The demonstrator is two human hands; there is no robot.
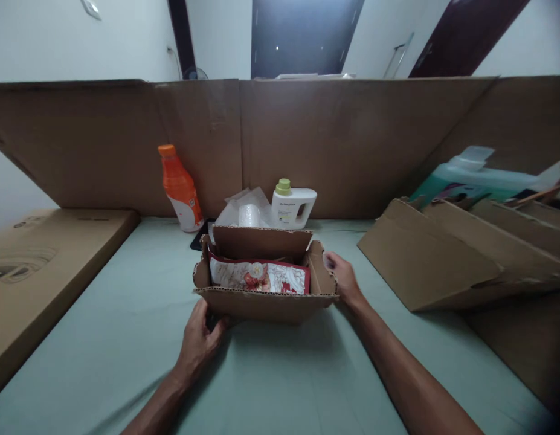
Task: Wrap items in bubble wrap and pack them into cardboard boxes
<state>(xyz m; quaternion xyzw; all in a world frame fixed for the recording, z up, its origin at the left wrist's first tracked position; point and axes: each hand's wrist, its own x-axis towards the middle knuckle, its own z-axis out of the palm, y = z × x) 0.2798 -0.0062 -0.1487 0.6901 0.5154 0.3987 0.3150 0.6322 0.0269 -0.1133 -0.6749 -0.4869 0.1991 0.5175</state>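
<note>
Dim, soft light from above (edges bowed, slightly blurred)

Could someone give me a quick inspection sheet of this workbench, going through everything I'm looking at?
Surface: pale green table, with a flat printed carton lying on its left edge.
Job's things: small open cardboard box at the centre, flaps up; a red and white patterned packet lies inside.
Clutter: orange bottle, white jug with green cap and clear plastic wrap behind the box; folded cardboard pieces and a teal package on the right.
Hands: left hand grips the box's near left corner; right hand holds its right side.
Cables: nothing seen.
Surroundings: tall cardboard screen behind the table; white walls, dark doorways beyond.
</note>
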